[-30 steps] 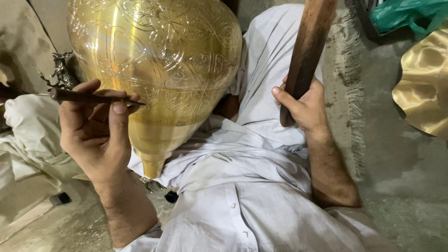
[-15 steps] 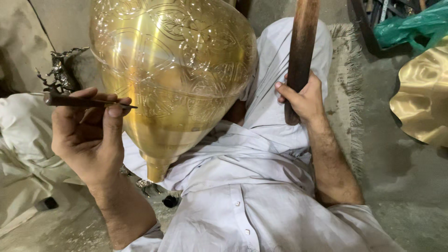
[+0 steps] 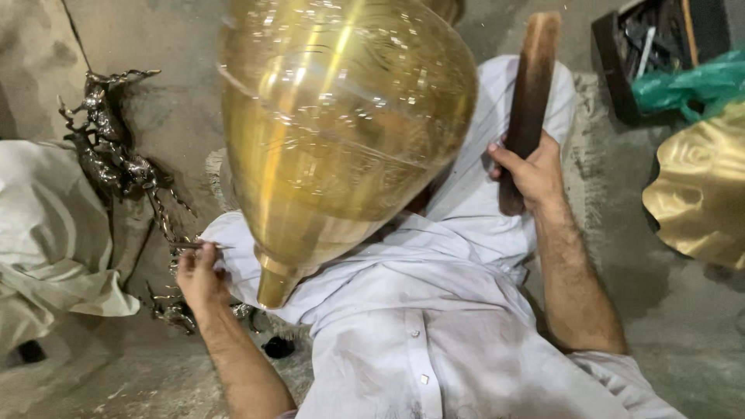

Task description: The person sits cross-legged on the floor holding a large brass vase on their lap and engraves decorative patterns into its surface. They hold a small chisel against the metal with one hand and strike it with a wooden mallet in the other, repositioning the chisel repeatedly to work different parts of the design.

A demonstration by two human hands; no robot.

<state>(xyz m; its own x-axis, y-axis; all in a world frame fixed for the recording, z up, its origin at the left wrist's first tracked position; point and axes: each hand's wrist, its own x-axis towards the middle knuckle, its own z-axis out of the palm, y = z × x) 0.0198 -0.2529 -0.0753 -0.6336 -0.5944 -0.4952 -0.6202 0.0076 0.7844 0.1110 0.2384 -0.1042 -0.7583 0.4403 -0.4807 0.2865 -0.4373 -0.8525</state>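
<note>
A large shiny brass vessel (image 3: 341, 132) with fine engraved lines rests on my lap, its narrow neck pointing toward me. My left hand (image 3: 198, 271) is low at the left, beside the neck, pinching a thin metal punch (image 3: 203, 246) that lies level. My right hand (image 3: 531, 171) is raised at the right of the vessel and grips a dark wooden mallet stick (image 3: 529, 101) held upright. I wear white clothes (image 3: 434, 334).
Dark metal deer figurines (image 3: 109, 155) stand on the floor at the left, beside a white cloth (image 3: 46, 233). At the right lie a wavy brass piece (image 3: 698, 194), a green plastic bag (image 3: 691, 81) and a dark box of tools (image 3: 644, 46).
My left hand has dropped from beside the vessel's shoulder down toward its neck with the punch. The view has tilted, and the vessel appears motion-blurred. My right hand still holds the stick.
</note>
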